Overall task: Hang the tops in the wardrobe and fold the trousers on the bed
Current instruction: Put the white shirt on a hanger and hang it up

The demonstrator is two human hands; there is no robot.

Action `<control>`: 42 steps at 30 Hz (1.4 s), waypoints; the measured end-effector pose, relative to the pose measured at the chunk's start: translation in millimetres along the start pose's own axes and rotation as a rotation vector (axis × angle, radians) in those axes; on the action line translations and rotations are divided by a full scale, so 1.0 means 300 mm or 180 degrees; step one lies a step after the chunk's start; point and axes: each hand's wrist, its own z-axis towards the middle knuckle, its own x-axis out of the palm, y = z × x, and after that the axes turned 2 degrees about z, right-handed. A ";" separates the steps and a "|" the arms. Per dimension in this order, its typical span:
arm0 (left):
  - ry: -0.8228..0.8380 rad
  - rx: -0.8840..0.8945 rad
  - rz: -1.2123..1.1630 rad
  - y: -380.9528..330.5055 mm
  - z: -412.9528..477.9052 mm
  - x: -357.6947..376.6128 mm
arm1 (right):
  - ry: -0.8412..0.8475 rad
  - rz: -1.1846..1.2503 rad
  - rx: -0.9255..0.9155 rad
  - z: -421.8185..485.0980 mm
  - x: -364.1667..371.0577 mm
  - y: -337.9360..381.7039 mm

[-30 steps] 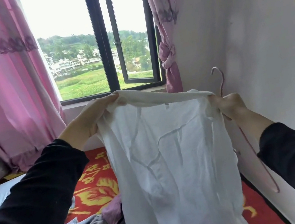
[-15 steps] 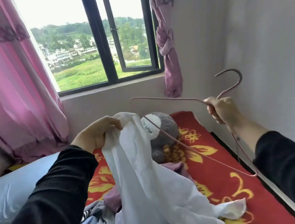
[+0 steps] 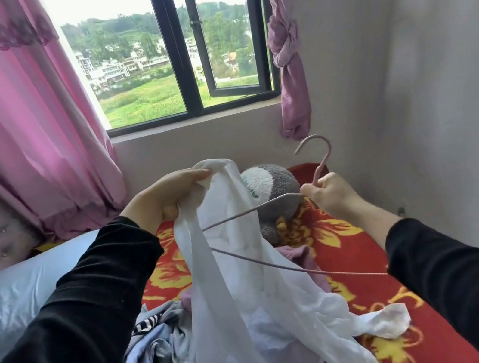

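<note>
My left hand (image 3: pixel 165 198) grips the upper edge of a thin white top (image 3: pixel 251 299), which hangs down onto the bed. My right hand (image 3: pixel 330 194) grips a pink wire hanger (image 3: pixel 318 165) just below its hook. One arm of the hanger reaches left into the white top, and its left end is hidden inside the cloth. A heap of other clothes (image 3: pixel 157 360) lies on the bed under the top, in blue, grey, striped and mauve cloth. No wardrobe is in view.
The bed has a red blanket with yellow flowers (image 3: pixel 349 258) and a pale blue pillow (image 3: pixel 13 298) at the left. A grey plush toy (image 3: pixel 271 188) sits near the window wall. Pink curtains (image 3: pixel 16 123) flank the window, and a white wall runs along the right.
The white top was held spread by both hands, then only by my left. The hanger has swung round and its left arm has entered the top.
</note>
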 end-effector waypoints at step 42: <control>-0.0999 0.2208 0.1178 0.029 -0.072 -0.141 | 0.1761 0.1389 -0.0123 -0.004 0.048 0.187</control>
